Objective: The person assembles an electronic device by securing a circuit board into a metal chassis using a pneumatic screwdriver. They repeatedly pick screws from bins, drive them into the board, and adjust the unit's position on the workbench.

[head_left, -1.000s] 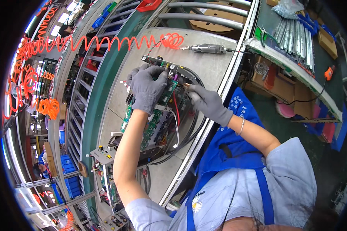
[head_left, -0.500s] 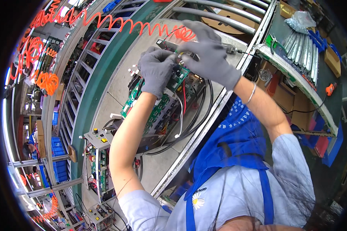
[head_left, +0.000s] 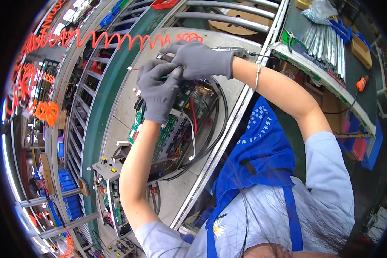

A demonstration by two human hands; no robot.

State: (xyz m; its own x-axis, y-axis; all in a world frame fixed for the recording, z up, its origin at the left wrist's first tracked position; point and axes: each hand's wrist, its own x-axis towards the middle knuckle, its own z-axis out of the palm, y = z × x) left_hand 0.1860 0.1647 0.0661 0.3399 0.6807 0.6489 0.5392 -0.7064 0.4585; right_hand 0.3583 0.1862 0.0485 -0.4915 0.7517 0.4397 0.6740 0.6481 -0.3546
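In the head view, my left hand (head_left: 157, 90) and my right hand (head_left: 200, 61), both in grey gloves, meet above the far end of an electronic unit. Finger and thumb of the left hand are pressed together near a small spot by the right fingers; what they pinch is too small to name. My right hand is curled, its fingertips partly hidden behind the left. Beneath them the unit shows a green circuit board (head_left: 162, 144), a red wire (head_left: 193, 112) and a white cable (head_left: 193, 139). The unit's far part is covered by my hands.
A silver tool with a cord (head_left: 236, 52) lies beside my right wrist. Black cables (head_left: 222, 109) loop along the unit's right side. A second unit with a knobbed panel (head_left: 109, 168) stands nearer left. An orange coiled hose (head_left: 133, 42) hangs across the far side; metal strips (head_left: 327, 47) lie right.
My right hand has swung left and nearer, closing up against the left hand. The left hand has turned and shifted slightly, and more of the cylindrical tool shows. The view has shifted a little.
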